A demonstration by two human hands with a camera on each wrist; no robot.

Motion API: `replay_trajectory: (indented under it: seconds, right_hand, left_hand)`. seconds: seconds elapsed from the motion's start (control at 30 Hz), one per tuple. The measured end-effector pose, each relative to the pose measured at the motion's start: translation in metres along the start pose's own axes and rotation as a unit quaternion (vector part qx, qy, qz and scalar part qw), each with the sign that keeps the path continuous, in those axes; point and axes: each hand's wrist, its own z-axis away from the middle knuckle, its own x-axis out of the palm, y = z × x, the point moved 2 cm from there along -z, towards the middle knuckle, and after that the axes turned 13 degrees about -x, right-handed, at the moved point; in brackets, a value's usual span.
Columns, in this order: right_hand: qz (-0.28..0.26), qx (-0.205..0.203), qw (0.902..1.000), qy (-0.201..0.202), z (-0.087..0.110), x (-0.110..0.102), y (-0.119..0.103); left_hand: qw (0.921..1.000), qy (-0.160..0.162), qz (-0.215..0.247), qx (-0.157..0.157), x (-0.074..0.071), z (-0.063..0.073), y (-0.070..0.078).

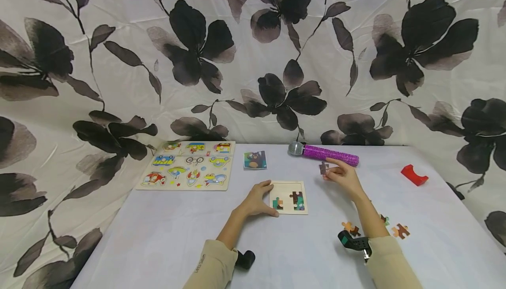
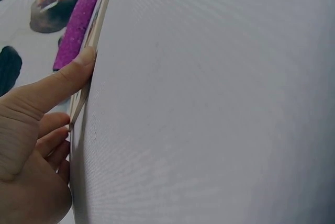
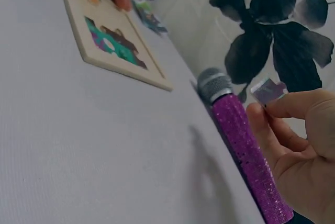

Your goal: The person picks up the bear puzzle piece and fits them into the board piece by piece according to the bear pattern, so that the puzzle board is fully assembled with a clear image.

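A small wooden puzzle tray (image 1: 282,187) lies on the white table. My left hand (image 1: 254,199) grips its left side, thumb at the near corner and fingers at the far one. Inside, one puzzle piece (image 1: 278,204) sits at the near left, and joined pieces (image 1: 297,202) fill the near right. Raised to the right of the tray, my right hand (image 1: 345,179) pinches a puzzle piece (image 1: 323,168) between thumb and index finger. In the right wrist view this piece (image 3: 267,91) appears partly edge-on, glossy and greyish.
Behind the right hand lies a glittery purple microphone (image 1: 330,153). A bear picture card (image 1: 255,160) is beyond the tray, with a vehicle puzzle board (image 1: 231,166) at the far left. Loose puzzle pieces (image 1: 401,231) lie around the right forearm. A red plastic object (image 1: 413,175) is far right.
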Motion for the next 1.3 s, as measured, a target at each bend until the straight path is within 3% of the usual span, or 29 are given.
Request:
replay_trajectory:
  seconds: [0.13, 0.27, 0.53, 0.73, 0.8, 1.07, 1.3]
  right_hand:
    - [0.040, -0.030, 0.9980, -0.040, -0.005, 0.013, 0.000]
    - [0.038, -0.045, 0.9972, -0.046, -0.007, 0.024, 0.001]
    - [0.063, 0.012, 0.9980, 0.001, -0.009, 0.035, 0.007]
    - [0.042, 0.045, 0.9976, 0.030, -0.010, 0.043, 0.005]
    - [0.029, 0.045, 0.9981, 0.030, -0.010, 0.046, 0.007]
    - [0.022, 0.001, 0.9992, -0.035, -0.010, 0.052, 0.019]
    - [0.075, 0.056, 0.9955, 0.013, -0.013, 0.058, 0.014]
  left_hand:
    - [1.0000, 0.003, -0.003, 0.003, 0.000, -0.001, 0.000]
    - [1.0000, 0.004, 0.001, 0.004, 0.000, -0.001, 0.001]
    - [1.0000, 0.001, 0.009, 0.002, 0.000, 0.000, 0.001]
    - [0.9999, 0.001, 0.011, 0.003, 0.000, -0.001, 0.000]
    - [0.9999, 0.000, 0.010, 0.004, 0.000, -0.001, -0.001]
    - [1.0000, 0.000, 0.009, 0.004, 0.000, -0.001, -0.001]
    - [1.0000, 0.000, 0.007, 0.004, 0.000, 0.000, 0.000]
